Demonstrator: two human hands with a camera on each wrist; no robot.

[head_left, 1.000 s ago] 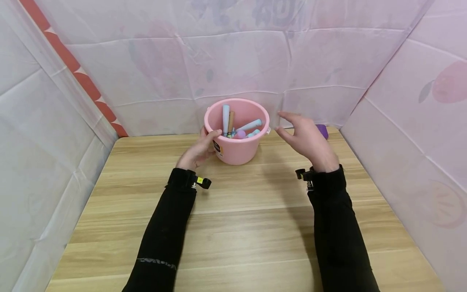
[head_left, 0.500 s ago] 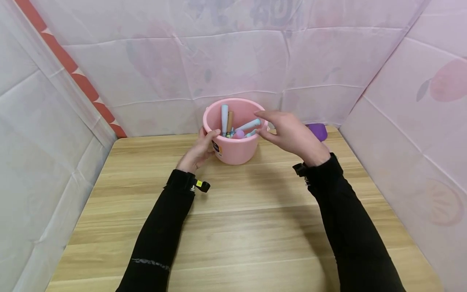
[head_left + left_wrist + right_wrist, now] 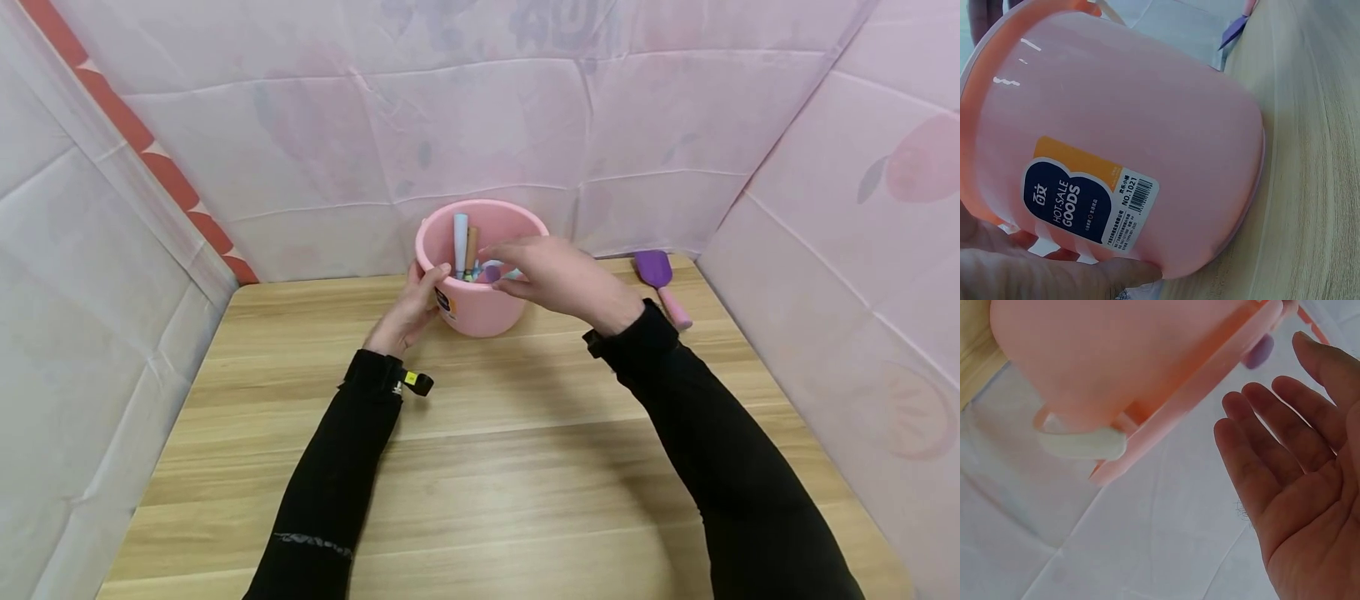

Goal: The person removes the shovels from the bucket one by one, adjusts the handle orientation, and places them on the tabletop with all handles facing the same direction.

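Note:
A pink bucket (image 3: 480,310) stands at the back of the wooden table (image 3: 480,467). Several toy tools stand in it, among them a light blue handle (image 3: 460,233), a brown handle (image 3: 471,247) and a purple piece (image 3: 491,272). My left hand (image 3: 418,298) grips the bucket's left side with the thumb at the rim. The left wrist view shows the labelled bucket wall (image 3: 1147,125) against my left hand (image 3: 1041,275). My right hand (image 3: 528,267) hovers over the bucket's mouth, fingers out and holding nothing. The right wrist view shows that hand's bare palm (image 3: 1291,469) beside the bucket rim (image 3: 1210,369).
A purple scoop with a pink handle (image 3: 660,279) lies on the table at the back right, close to the wall. Pink sheet walls (image 3: 300,125) close in the table on the left, back and right. A white handle clip (image 3: 1082,444) sits on the bucket's side.
My right hand has moved left from beside the purple scoop to over the bucket's mouth, which uncovers the scoop. My left hand has stayed on the bucket.

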